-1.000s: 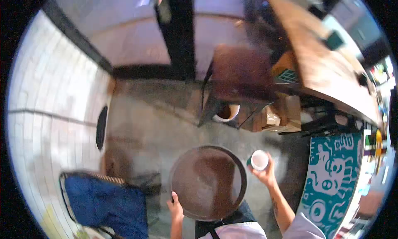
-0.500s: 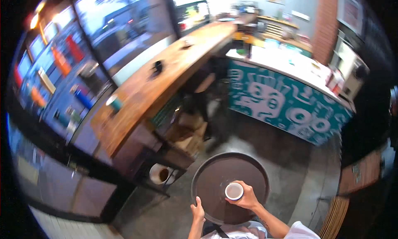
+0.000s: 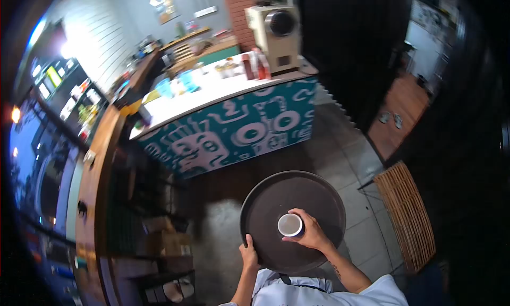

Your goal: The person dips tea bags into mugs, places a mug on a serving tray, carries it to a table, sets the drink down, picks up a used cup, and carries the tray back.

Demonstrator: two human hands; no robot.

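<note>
A round dark brown tray [image 3: 271,200] is held level in front of my body. My left hand [image 3: 249,254] grips its near left rim, thumb on top and the other fingers hidden underneath. On the tray, right of its middle, stands a cup [image 3: 290,225] with a white rim and a dark outside, seen from above. My right hand [image 3: 313,233] is wrapped round the cup from the right side. Whether the cup rests on the tray or is slightly lifted, I cannot tell.
Ahead stands a counter with a teal patterned front [image 3: 239,128], bearing a cream machine [image 3: 273,38] and red bottles [image 3: 260,64]. A long wooden bar [image 3: 98,162] runs along the left. A woven chair [image 3: 406,216] stands at right, near a doorway with a pair of slippers [image 3: 391,119].
My view has swung to the right, so the counter now lies ahead and the wooden bar has moved to the left edge. Both hands keep their hold on the tray and cup.
</note>
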